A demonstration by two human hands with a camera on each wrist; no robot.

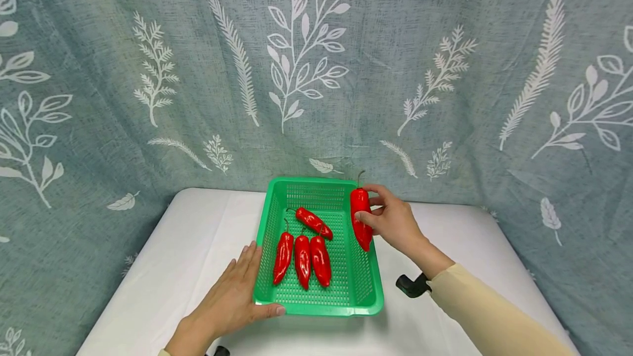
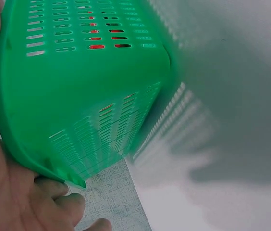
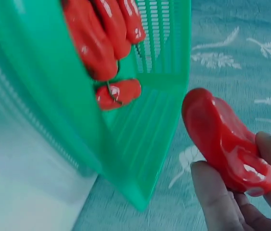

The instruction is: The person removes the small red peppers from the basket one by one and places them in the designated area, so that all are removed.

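1. Green basket (image 1: 326,310), four red peppers (image 1: 303,262) inside; slotted outer wall (image 2: 82,86) visible from left wrist, not head.
2. Right hand (image 1: 397,221): pinching another pepper (image 1: 359,204) at basket's right side.
3. Left hand (image 1: 234,290): fingers extended, touching basket.

The basket (image 1: 316,310) is uniform bright green, its walls and floor patterned with rows of small slots. The held pepper (image 1: 360,202) and the four peppers (image 1: 303,262) inside are plain glossy red with whitish highlights. The table cover (image 1: 148,290) is plain white. The backdrop cloth (image 1: 366,81) is mottled grey-green, printed with white sprigs, some outlined, others filled. The right sleeve (image 1: 489,312) is pale cream.
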